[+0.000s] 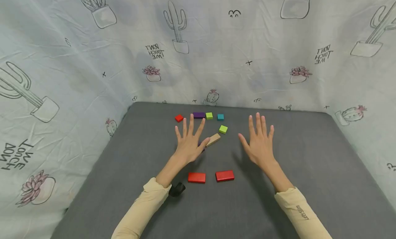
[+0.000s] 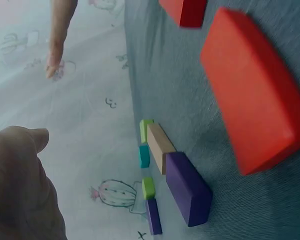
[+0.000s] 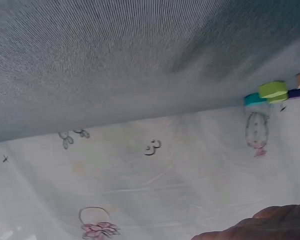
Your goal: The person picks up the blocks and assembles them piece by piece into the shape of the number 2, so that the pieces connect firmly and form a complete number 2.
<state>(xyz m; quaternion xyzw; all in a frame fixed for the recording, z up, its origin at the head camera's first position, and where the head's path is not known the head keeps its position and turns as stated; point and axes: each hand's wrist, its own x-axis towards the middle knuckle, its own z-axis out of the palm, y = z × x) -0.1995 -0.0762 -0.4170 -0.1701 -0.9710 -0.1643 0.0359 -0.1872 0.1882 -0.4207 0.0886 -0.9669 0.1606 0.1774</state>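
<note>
Both hands are held flat, fingers spread and palms down, over the grey table point(image 1: 309, 170), and neither holds anything. My left hand point(image 1: 188, 141) is over the blocks, its thumb beside a tan block point(image 1: 213, 139). A purple block point(image 2: 189, 187) lies next to the tan block point(image 2: 160, 147), mostly hidden under the hand in the head view. My right hand point(image 1: 260, 143) is over bare table to the right of a lime cube point(image 1: 223, 129). Two flat red blocks point(image 1: 196, 177) point(image 1: 224, 175) lie nearer me, between the forearms.
Along the far edge lie a small red block point(image 1: 178, 118), a purple block point(image 1: 199, 115), a lime cube point(image 1: 209, 115) and a teal cube point(image 1: 220, 117). A cactus-print cloth point(image 1: 216, 43) walls the table at the back and both sides. A black wrist camera point(image 1: 177, 189) shows by my left sleeve.
</note>
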